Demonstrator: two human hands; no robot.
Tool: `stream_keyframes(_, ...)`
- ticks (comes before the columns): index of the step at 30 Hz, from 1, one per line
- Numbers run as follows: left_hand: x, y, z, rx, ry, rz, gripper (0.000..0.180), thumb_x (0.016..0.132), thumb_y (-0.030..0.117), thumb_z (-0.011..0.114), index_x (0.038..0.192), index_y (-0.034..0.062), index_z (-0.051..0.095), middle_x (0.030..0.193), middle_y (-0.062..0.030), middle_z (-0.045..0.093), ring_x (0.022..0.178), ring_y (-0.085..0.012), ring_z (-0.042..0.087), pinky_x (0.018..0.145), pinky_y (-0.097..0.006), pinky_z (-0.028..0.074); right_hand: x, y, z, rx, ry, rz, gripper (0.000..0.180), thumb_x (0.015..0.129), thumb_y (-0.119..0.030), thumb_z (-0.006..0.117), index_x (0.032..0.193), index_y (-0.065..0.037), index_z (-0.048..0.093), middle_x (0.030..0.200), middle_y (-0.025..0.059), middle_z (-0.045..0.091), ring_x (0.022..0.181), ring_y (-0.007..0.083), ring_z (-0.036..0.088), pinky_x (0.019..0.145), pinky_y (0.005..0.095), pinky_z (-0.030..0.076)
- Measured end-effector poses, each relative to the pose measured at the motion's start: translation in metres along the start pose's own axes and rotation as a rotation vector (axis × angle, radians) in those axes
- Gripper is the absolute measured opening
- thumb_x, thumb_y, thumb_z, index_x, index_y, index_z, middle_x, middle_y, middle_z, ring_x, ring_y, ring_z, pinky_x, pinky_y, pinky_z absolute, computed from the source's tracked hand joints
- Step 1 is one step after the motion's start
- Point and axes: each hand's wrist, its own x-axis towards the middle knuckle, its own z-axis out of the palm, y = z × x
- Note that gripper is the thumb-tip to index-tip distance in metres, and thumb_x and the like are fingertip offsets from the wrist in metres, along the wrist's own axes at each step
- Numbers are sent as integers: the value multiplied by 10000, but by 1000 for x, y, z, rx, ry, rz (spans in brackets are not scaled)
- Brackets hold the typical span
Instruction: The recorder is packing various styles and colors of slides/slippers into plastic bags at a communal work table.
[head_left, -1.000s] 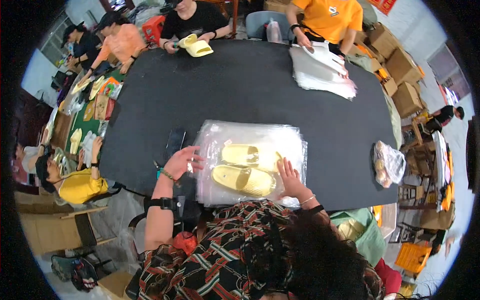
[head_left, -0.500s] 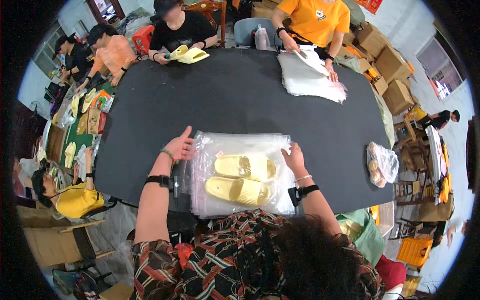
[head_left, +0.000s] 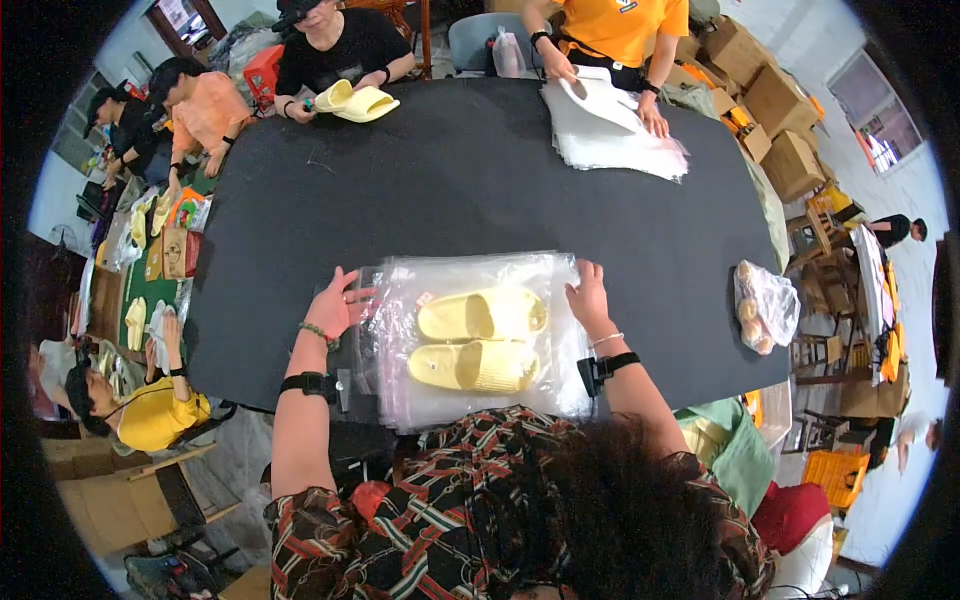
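Note:
A pair of pale yellow slippers [head_left: 475, 367] lies side by side in a clear plastic bag, toes to the right. The bag rests on a stack of clear plastic bags [head_left: 400, 400] at the table's near edge. At the stack's left edge is my left hand [head_left: 338, 303], fingers spread and reaching over the plastic. My right hand [head_left: 588, 296] touches the upper right corner of the stack, thumb apart from the fingers. Neither hand visibly grips anything, though the right fingertips partly overlap the plastic.
Across the black table [head_left: 450, 180], one person holds yellow slippers [head_left: 360, 104]; another handles a bag stack [head_left: 615, 135]. A clear bag of round brown items [head_left: 760, 310] sits at the right edge. More people work along a green table [head_left: 150, 300] at left. Cardboard boxes [head_left: 780, 110] are piled at right.
My left hand has shifted a little left and down, its fingers now spread over the bag edge. The bagged slippers lie straighter. The view has shifted slightly.

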Motion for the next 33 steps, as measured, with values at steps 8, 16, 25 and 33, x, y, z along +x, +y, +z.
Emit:
stream_keyframes(8, -3, -52, -73, 73, -32, 1, 393, 952, 170, 531, 1311, 26, 462, 1078, -132, 622, 933, -272, 644, 766, -357, 555, -12, -57, -16, -26, -437, 264, 460, 843, -275, 677, 1155, -4, 476, 910, 188, 664, 880, 369, 645, 769, 419, 521)
stream_keyframes(16, 0, -78, -13, -50, -333, -249, 553, 944, 394, 531, 1419, 144, 394, 1277, -147, 543, 1075, -304, 612, 869, -428, 510, -26, -38, 4, 287, -522, 353, 486, 834, -128, 673, 1246, -27, 435, 840, 140, 659, 781, 240, 660, 678, 348, 526)
stream_keyframes(25, -21, -87, -15, 13, -397, -319, 663, 902, 501, 551, 1422, 128, 379, 1273, -132, 540, 1099, -307, 606, 833, -402, 538, -41, -29, -6, 238, -422, 274, 521, 829, -20, 608, 1294, -38, 372, 854, 163, 642, 786, 319, 651, 709, 410, 520)
stream_keyframes(33, -36, -102, -18, 223, -318, -331, 513, 937, 296, 588, 1392, 126, 422, 1209, -98, 599, 1040, -227, 639, 783, -299, 539, -44, -65, -50, -85, -369, -134, 914, 675, -110, 795, 1423, -59, 273, 1395, 217, 382, 1279, 378, 405, 1018, 463, 380)
